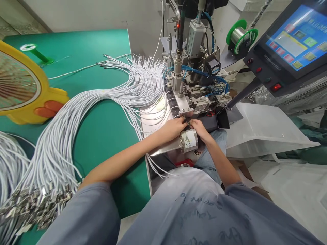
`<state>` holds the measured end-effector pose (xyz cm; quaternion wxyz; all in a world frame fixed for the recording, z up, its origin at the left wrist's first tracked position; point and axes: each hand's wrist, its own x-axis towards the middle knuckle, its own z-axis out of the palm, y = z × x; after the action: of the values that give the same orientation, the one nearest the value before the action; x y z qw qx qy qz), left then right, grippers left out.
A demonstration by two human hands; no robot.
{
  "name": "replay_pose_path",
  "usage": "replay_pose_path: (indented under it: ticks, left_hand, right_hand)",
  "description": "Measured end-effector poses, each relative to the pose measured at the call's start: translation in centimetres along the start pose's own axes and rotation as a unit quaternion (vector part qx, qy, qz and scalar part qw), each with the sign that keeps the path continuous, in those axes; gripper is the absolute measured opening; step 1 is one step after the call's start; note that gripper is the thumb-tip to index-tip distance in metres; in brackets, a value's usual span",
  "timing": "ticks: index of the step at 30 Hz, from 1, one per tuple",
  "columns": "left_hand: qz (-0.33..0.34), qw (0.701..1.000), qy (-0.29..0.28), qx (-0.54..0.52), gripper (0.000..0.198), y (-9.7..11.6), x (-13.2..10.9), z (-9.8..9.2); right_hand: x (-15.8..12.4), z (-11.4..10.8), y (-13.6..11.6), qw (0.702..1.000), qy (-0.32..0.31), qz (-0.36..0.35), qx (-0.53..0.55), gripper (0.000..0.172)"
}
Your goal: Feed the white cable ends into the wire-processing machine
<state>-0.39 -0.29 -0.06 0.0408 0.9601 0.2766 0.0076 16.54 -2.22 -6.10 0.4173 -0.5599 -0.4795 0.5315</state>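
Two-handed work at machine: left hand, right hand nearly meeting, fingers curled; I cannot tell if either pinches anything. White cables fanned alongside, presumably for easy reach.

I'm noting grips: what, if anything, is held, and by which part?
Cannot tell: at the machine, anything in the left hand or right hand is too small.

White cables curve in a thick bundle over the green desk, metal plugs massed at the near end; the small piece between the hands is indistinct.
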Motion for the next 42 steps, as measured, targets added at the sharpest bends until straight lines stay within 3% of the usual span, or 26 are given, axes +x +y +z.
replay_pose_path:
  ticks: [7,11,14,21,35,39,42]
  left_hand:
    - [-0.072,0.996,-0.041,0.041,0.023,0.1,-0.7,-1.3]
    - [-0.075,0.996,-0.039,0.034,0.025,0.4,-1.1,-1.6]
    - [-0.075,0.996,-0.044,0.028,0.025,0.7,-1.0,-1.5]
    - [-0.094,0.995,-0.042,0.019,0.021,0.5,-0.5,-0.9]
    - [-0.095,0.995,-0.034,0.016,0.018,0.2,-0.3,-0.2]
    - [-0.090,0.995,-0.029,0.021,0.021,0.4,-0.5,-0.5]
    - [-0.090,0.995,-0.015,0.033,0.023,0.6,-0.8,-0.6]
  right_hand:
    - [0.8,-0.4,0.6,0.995,0.001,-0.068,-0.079,0.026]
    - [0.7,-1.5,0.7,0.981,0.084,-0.075,-0.159,0.025]
    - [0.3,-2.0,0.9,0.977,0.135,-0.068,-0.153,0.023]
    - [0.2,-0.4,0.6,1.000,0.010,-0.008,-0.012,0.028]
    - [0.4,0.0,0.5,0.999,-0.006,-0.040,-0.031,0.034]
    - [0.6,-0.5,0.5,0.996,0.050,-0.054,-0.056,0.034]
    - [-1.4,-0.6,-0.2,0.981,0.149,-0.092,-0.079,0.030]
